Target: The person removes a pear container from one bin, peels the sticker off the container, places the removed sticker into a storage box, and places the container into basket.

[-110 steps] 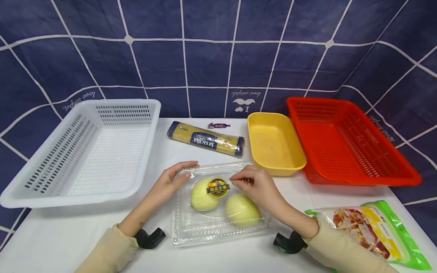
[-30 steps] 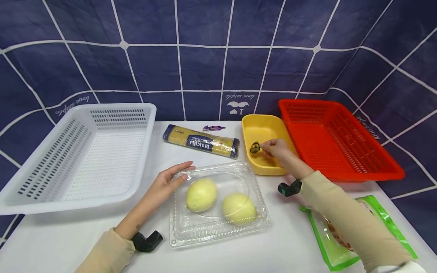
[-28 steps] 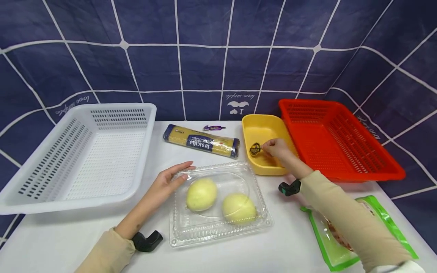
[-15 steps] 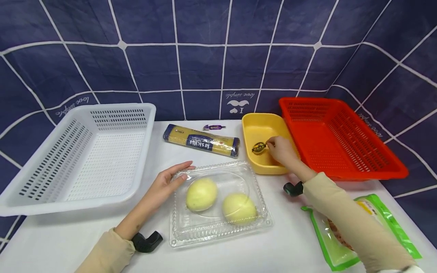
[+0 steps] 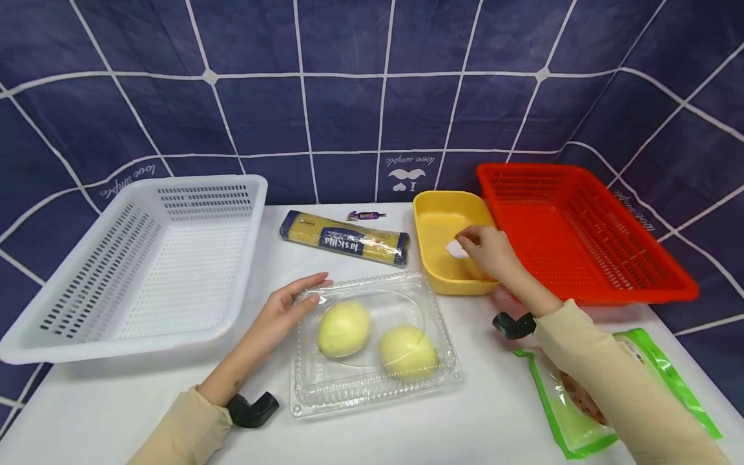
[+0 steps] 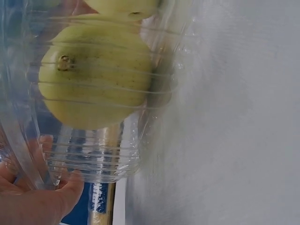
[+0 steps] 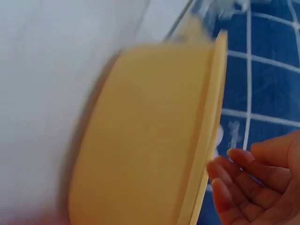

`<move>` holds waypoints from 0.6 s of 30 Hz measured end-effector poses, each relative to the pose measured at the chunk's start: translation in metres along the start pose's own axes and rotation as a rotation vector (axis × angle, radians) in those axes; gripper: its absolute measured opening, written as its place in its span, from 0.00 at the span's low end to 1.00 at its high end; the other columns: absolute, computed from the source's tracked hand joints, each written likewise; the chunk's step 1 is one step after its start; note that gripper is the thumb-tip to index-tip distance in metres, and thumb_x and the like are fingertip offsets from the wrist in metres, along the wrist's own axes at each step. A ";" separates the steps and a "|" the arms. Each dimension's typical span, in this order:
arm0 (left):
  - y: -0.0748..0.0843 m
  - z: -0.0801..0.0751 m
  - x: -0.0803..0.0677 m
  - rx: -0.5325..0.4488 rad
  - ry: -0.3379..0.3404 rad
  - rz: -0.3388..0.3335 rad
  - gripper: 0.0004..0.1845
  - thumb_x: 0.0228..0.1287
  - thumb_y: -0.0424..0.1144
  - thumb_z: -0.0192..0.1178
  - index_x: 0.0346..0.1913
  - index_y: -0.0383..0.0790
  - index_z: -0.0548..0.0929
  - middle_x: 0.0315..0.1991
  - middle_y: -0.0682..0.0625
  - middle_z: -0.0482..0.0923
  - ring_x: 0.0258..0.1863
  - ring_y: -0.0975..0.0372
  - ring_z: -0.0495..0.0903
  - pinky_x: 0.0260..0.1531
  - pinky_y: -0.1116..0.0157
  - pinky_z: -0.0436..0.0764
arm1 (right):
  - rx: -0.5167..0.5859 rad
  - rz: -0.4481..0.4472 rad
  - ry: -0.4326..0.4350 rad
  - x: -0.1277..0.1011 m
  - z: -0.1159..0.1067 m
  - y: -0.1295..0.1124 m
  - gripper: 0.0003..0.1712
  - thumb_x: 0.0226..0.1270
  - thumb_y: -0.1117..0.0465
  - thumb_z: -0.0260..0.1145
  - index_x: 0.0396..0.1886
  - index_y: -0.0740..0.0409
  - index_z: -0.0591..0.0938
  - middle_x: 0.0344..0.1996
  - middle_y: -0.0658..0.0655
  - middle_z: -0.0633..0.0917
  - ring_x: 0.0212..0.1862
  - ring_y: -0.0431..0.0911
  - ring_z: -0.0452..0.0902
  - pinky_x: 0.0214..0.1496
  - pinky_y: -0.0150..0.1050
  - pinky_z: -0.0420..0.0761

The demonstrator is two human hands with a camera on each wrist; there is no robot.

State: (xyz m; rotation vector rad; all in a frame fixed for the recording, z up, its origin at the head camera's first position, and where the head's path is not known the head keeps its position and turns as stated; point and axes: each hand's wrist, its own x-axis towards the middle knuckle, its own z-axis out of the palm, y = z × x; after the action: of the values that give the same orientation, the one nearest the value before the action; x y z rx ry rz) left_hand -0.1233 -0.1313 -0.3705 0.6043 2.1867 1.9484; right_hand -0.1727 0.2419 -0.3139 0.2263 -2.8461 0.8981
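Two pale fruits (image 5: 378, 339) sit in the clear clamshell box (image 5: 372, 345) at the near table edge. Left hand (image 5: 285, 310), fingers straight, rests flat on the box's left corner. Farther back, right hand (image 5: 485, 248) hangs over the yellow tub (image 5: 433, 271), fingers loosely curled, touching a white sticker (image 5: 456, 250) that lies inside; real pinch unclear.

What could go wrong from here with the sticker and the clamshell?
1. The sticker shows its white back at the right hand fingertips over the yellow tub; it may cling to the fingers instead of dropping.
2. The left hand only rests flat on the clear clamshell, no grip; a nudge could slide it, and the two pears could roll.
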 end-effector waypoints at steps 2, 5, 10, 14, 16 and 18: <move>0.000 0.002 -0.001 -0.004 0.022 -0.014 0.23 0.69 0.36 0.54 0.65 0.33 0.68 0.60 0.43 0.71 0.65 0.59 0.59 0.65 0.56 0.51 | 0.122 -0.005 -0.018 -0.011 0.002 -0.005 0.12 0.68 0.65 0.58 0.41 0.71 0.82 0.35 0.64 0.84 0.38 0.55 0.79 0.41 0.43 0.79; 0.000 0.004 -0.003 -0.028 0.062 -0.056 0.26 0.69 0.38 0.54 0.67 0.34 0.64 0.66 0.43 0.63 0.65 0.57 0.60 0.65 0.59 0.53 | 0.314 0.001 -0.078 -0.035 0.005 -0.016 0.13 0.69 0.66 0.58 0.43 0.74 0.81 0.36 0.66 0.83 0.40 0.56 0.80 0.44 0.40 0.80; 0.003 0.004 -0.012 -0.077 0.118 -0.149 0.35 0.68 0.38 0.55 0.72 0.36 0.51 0.71 0.44 0.51 0.66 0.51 0.58 0.63 0.56 0.58 | 0.475 0.074 -0.169 -0.079 0.008 -0.028 0.19 0.70 0.63 0.58 0.53 0.74 0.76 0.45 0.67 0.82 0.47 0.57 0.78 0.50 0.40 0.77; 0.007 0.003 -0.027 -0.134 0.090 -0.270 0.39 0.70 0.42 0.52 0.74 0.36 0.41 0.72 0.41 0.44 0.69 0.48 0.48 0.65 0.50 0.49 | 0.617 0.182 -0.293 -0.102 0.013 -0.030 0.28 0.72 0.58 0.55 0.62 0.75 0.66 0.55 0.68 0.75 0.55 0.57 0.73 0.55 0.41 0.72; 0.009 0.004 -0.035 -0.193 0.061 -0.343 0.40 0.71 0.44 0.50 0.74 0.37 0.37 0.73 0.40 0.39 0.70 0.49 0.42 0.65 0.49 0.45 | 0.729 0.254 -0.383 -0.109 0.018 -0.030 0.34 0.74 0.54 0.52 0.66 0.77 0.59 0.62 0.70 0.67 0.60 0.58 0.67 0.59 0.43 0.68; 0.011 0.006 -0.043 -0.261 0.033 -0.392 0.40 0.71 0.45 0.48 0.73 0.38 0.35 0.73 0.41 0.34 0.70 0.50 0.37 0.65 0.49 0.42 | 0.853 0.305 -0.473 -0.114 0.024 -0.029 0.38 0.75 0.51 0.48 0.68 0.78 0.52 0.66 0.71 0.59 0.65 0.59 0.58 0.63 0.45 0.63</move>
State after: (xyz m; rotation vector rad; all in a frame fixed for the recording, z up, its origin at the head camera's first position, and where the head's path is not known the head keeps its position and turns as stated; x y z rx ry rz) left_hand -0.0797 -0.1419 -0.3677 0.0940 1.8459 1.9825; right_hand -0.0582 0.2156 -0.3380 0.0939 -2.7031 2.3673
